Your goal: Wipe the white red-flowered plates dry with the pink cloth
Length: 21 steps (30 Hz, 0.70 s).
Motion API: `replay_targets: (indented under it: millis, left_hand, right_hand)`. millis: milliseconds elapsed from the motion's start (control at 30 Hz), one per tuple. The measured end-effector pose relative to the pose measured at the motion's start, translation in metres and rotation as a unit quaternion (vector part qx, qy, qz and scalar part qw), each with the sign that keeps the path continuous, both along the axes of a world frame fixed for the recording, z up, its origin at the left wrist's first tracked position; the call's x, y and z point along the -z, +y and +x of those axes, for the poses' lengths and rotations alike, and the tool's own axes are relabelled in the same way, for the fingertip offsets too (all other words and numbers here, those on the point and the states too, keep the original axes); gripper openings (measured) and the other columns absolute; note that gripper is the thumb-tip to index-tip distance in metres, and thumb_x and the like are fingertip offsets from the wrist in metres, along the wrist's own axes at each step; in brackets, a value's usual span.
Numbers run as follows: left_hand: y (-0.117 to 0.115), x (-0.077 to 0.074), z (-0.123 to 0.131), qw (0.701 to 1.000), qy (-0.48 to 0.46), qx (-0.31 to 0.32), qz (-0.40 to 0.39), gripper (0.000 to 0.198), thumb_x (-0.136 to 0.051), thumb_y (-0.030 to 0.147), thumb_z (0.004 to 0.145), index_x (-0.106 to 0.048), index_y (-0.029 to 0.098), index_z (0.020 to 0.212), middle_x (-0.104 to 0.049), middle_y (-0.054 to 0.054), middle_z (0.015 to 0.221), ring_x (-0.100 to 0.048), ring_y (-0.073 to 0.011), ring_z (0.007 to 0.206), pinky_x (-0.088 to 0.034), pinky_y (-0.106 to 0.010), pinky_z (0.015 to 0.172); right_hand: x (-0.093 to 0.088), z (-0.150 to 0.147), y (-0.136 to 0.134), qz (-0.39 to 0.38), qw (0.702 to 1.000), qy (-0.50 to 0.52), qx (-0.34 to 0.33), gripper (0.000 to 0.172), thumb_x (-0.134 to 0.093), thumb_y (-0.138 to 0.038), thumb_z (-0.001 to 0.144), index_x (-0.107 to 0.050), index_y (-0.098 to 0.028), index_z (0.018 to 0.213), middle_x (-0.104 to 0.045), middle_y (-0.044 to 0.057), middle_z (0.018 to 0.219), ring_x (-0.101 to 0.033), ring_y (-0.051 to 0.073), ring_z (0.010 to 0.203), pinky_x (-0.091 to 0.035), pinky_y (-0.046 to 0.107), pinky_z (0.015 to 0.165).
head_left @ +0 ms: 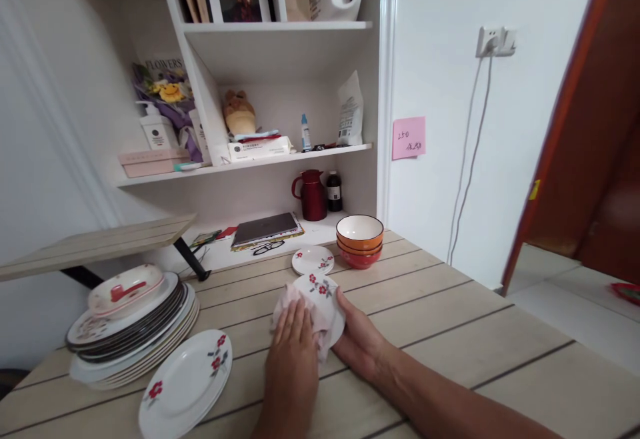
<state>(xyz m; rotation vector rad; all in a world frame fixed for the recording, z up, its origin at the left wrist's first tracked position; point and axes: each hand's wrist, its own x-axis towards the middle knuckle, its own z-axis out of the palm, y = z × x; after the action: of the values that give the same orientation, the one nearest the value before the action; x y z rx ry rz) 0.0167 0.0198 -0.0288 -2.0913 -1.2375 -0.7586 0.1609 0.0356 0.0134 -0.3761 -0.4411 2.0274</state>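
Observation:
My right hand (361, 340) grips a small white plate (327, 299) with red flowers by its right edge, tilted above the table. With my left hand (294, 349), fingers laid together, I press a pale pink cloth (283, 304) against the plate's left side. The cloth hides that part of the plate. Just beyond lies a short stack of small flowered plates (311, 264). To the left of my left hand, larger oval flowered plates (183, 385) lie stacked on the table.
A tall pile of plates (133, 339) stands at the left, topped by a dish (125, 290) holding a red spoon-like shape. Stacked orange and red bowls (360, 244) stand at the back right. Behind are a laptop (265, 228), glasses (269, 247) and a red jug (313, 197).

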Motion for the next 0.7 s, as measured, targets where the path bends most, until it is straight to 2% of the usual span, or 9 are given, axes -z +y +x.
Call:
replay_targets:
  millis: [100,200,267,333,433,500,600,700]
  left_hand:
    - [-0.006,-0.006,0.003,0.997,0.04,0.066,-0.018,0.046,-0.044,0.012,0.088,-0.051,0.014,0.134,-0.052,-0.01,0.142,-0.046,-0.0229,0.132,-0.045,-0.042,0.105]
    - [-0.011,-0.016,0.006,0.994,0.048,0.085,-0.053,0.056,-0.041,0.009,0.087,-0.041,0.018,0.142,-0.045,-0.007,0.147,-0.041,-0.0213,0.136,-0.04,-0.043,0.11]
    - [-0.01,-0.021,0.007,0.995,0.033,0.066,-0.064,0.059,-0.041,0.01,0.087,-0.036,0.019,0.145,-0.042,-0.006,0.149,-0.039,-0.0218,0.138,-0.037,-0.044,0.111]
    - [-0.008,-0.021,0.006,0.998,-0.002,0.02,-0.053,0.057,-0.042,0.014,0.088,-0.037,0.017,0.145,-0.041,-0.008,0.149,-0.038,-0.0239,0.138,-0.037,-0.047,0.111]
    - [-0.002,-0.014,0.004,0.997,-0.046,-0.055,-0.027,0.052,-0.044,0.021,0.089,-0.045,0.01,0.139,-0.045,-0.015,0.146,-0.04,-0.0284,0.136,-0.039,-0.049,0.108]
    - [-0.001,-0.008,0.001,0.997,-0.04,-0.064,-0.017,0.047,-0.045,0.023,0.089,-0.052,0.006,0.132,-0.051,-0.018,0.14,-0.046,-0.0298,0.132,-0.042,-0.048,0.106]
    - [-0.003,-0.005,0.0,1.0,-0.008,-0.014,-0.016,0.044,-0.045,0.021,0.089,-0.055,0.009,0.13,-0.055,-0.016,0.137,-0.049,-0.0275,0.129,-0.044,-0.045,0.104]
    - [-0.01,-0.01,0.002,0.997,0.017,0.064,-0.03,0.048,-0.045,0.019,0.09,-0.047,0.016,0.138,-0.051,-0.009,0.143,-0.045,-0.0235,0.133,-0.041,-0.044,0.107]
  right_hand:
    - [-0.002,0.006,0.0,-0.012,1.0,-0.028,-0.005,0.056,-0.04,-0.054,0.094,-0.059,-0.01,0.123,-0.071,0.014,0.11,-0.066,0.022,0.101,-0.046,0.035,0.094]
    - [-0.003,0.005,-0.007,-0.012,0.997,-0.076,-0.007,0.049,-0.046,-0.049,0.094,-0.061,-0.01,0.119,-0.073,0.013,0.106,-0.068,0.02,0.096,-0.048,0.032,0.089]
    - [-0.003,0.002,-0.011,0.009,0.996,-0.091,-0.003,0.044,-0.05,-0.044,0.093,-0.062,-0.011,0.119,-0.073,0.012,0.106,-0.068,0.02,0.094,-0.049,0.032,0.087]
    - [-0.003,0.0,-0.013,0.028,0.996,-0.087,-0.002,0.043,-0.051,-0.043,0.093,-0.061,-0.011,0.12,-0.073,0.012,0.108,-0.068,0.02,0.094,-0.048,0.032,0.088]
    - [-0.004,0.0,-0.01,0.015,0.998,-0.055,-0.005,0.047,-0.046,-0.045,0.094,-0.06,-0.01,0.122,-0.072,0.012,0.109,-0.067,0.02,0.098,-0.047,0.034,0.092]
    - [-0.006,0.001,-0.007,-0.001,1.0,-0.026,-0.005,0.049,-0.041,-0.046,0.096,-0.058,-0.009,0.124,-0.072,0.013,0.11,-0.066,0.021,0.1,-0.046,0.034,0.094]
    - [-0.006,0.004,-0.004,-0.005,1.0,0.0,-0.014,0.052,-0.039,-0.049,0.096,-0.058,-0.01,0.124,-0.071,0.013,0.111,-0.066,0.021,0.102,-0.045,0.035,0.095]
    - [-0.005,0.006,-0.005,-0.016,0.999,-0.026,-0.042,0.057,-0.04,-0.055,0.094,-0.06,-0.009,0.121,-0.072,0.014,0.108,-0.067,0.023,0.1,-0.046,0.036,0.094]
